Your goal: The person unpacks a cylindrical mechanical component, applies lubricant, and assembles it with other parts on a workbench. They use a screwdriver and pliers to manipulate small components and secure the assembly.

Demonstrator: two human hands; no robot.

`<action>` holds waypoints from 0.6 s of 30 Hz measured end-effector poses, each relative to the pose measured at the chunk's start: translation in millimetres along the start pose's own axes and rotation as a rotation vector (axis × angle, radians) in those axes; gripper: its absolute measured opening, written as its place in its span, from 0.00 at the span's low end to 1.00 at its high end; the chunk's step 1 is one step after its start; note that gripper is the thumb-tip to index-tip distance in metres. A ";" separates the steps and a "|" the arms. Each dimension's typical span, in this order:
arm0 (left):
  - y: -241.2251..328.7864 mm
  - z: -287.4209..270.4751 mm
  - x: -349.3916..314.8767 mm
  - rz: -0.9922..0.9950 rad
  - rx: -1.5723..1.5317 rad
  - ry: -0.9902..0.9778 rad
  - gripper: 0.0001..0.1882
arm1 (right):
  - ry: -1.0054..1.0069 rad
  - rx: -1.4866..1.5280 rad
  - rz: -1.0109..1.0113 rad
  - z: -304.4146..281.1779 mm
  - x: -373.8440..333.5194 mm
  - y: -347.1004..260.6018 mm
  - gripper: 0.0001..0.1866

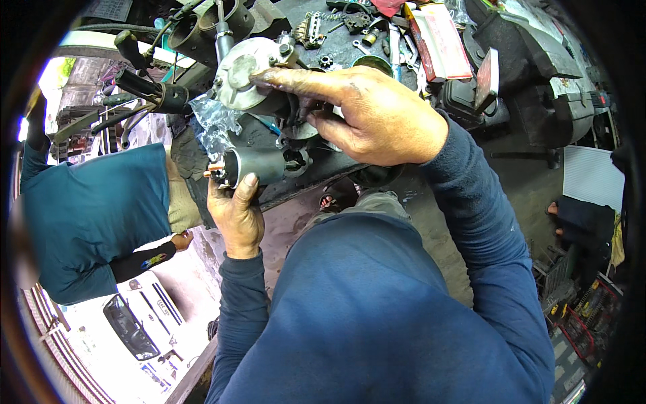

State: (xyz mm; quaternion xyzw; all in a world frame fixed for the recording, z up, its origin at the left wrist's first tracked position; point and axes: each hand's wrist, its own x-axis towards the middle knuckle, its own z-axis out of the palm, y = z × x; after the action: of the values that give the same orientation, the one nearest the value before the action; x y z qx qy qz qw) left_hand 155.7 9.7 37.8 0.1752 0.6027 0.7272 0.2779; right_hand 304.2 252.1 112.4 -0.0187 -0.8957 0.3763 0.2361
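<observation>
My left hand is closed round a cylindrical grey starter solenoid, thumb on its near side. Copper-coloured terminals stick out of the solenoid's left end; a metal plunger end shows at its right. Just beyond it lies a starter motor with a round, silvery end cover. My right hand grips the motor's right side, its index finger stretched across the cover; the other fingertips are partly hidden. Against the motor's far edge stands a metal socket tool. Crumpled clear plastic sits left of the solenoid.
Wrenches, small gears and metal parts lie scattered on the dark bench. A red-and-white box rests at the far right of them. At the left stands another person in a teal shirt. Machine housings fill the right.
</observation>
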 end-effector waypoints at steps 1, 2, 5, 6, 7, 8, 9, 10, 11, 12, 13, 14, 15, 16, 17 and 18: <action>-0.1 2.4 -1.6 0.012 -0.029 0.004 0.26 | -0.041 0.028 0.028 -1.2 -0.1 0.5 0.37; -0.7 5.9 -4.2 0.011 -0.037 0.024 0.25 | -0.047 0.018 0.030 -1.9 0.0 0.9 0.37; -1.1 14.6 -7.4 0.031 -0.008 0.051 0.26 | -0.006 0.037 -0.039 -2.9 2.3 3.4 0.37; -1.2 16.7 -8.2 0.033 0.014 0.063 0.27 | -0.037 0.051 -0.012 -4.0 2.1 4.5 0.37; -1.2 17.9 -8.9 0.041 0.024 0.065 0.27 | -0.051 0.067 -0.006 -4.5 2.5 5.9 0.37; -0.8 18.5 -8.9 0.049 0.064 0.070 0.27 | -0.062 0.073 -0.009 -5.3 3.1 7.4 0.37; -0.7 18.7 -8.9 0.061 0.091 0.065 0.27 | -0.073 0.080 -0.012 -6.1 3.3 9.1 0.36; -0.2 18.6 -9.2 0.064 0.110 0.063 0.27 | -0.077 0.088 -0.016 -6.5 3.6 10.5 0.36; 0.2 18.5 -9.4 0.068 0.144 0.048 0.28 | -0.081 0.095 -0.019 -6.9 3.8 12.0 0.36; 0.7 18.7 -9.8 0.064 0.168 0.036 0.28 | -0.084 0.102 -0.023 -7.0 3.8 13.3 0.35; 1.5 19.2 -10.2 0.052 0.200 0.033 0.29 | -0.079 0.098 -0.032 -6.8 3.9 14.4 0.35; 1.9 20.6 -10.3 0.074 0.205 0.028 0.30 | -0.075 0.092 -0.041 -6.2 3.9 15.4 0.35; 2.5 22.7 -10.3 0.088 0.218 0.030 0.31 | -0.071 0.085 -0.050 -5.7 3.8 16.3 0.35; 3.7 25.2 -10.2 0.101 0.231 0.033 0.32 | -0.061 0.077 -0.066 -5.0 4.1 17.5 0.35; 5.5 28.0 -10.4 0.097 0.258 0.022 0.33 | -0.051 0.071 -0.082 -4.3 4.2 18.4 0.35; 7.5 30.9 -10.5 0.093 0.285 0.011 0.33 | -0.054 0.059 -0.088 -3.9 4.1 19.4 0.35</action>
State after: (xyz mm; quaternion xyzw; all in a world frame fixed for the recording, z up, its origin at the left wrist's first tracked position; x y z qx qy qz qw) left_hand 180.7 26.4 52.5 0.2364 0.6926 0.6474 0.2128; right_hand 299.5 269.5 103.2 0.0377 -0.8901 0.3923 0.2287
